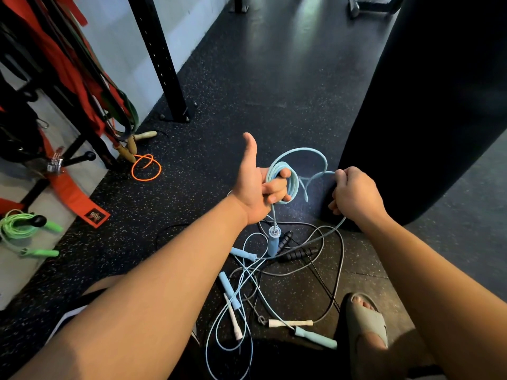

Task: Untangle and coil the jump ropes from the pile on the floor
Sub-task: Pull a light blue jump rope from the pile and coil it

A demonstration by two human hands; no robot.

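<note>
A light blue jump rope (pixel 299 152) is wound in several loops around the fingers of my left hand (pixel 256 185), thumb raised. One blue handle (pixel 273 241) dangles below that hand. My right hand (pixel 354 194) is closed on the same rope a little to the right, with a curved stretch arching between the two hands. Below them on the dark speckled floor lies the pile (pixel 277 286): more light blue ropes, a black rope with black foam handles (pixel 299 253), and white handles (pixel 290 323), all crossing each other.
A black punching bag (pixel 428 111) stands at the right, close to my right hand. A black rack post (pixel 162 58) rises at the upper left beside hanging red straps. A coiled green rope (pixel 19 229), an orange rope (pixel 146 167) and wooden handles (pixel 129 149) lie left. My sandalled foot (pixel 366 325) is at the bottom right.
</note>
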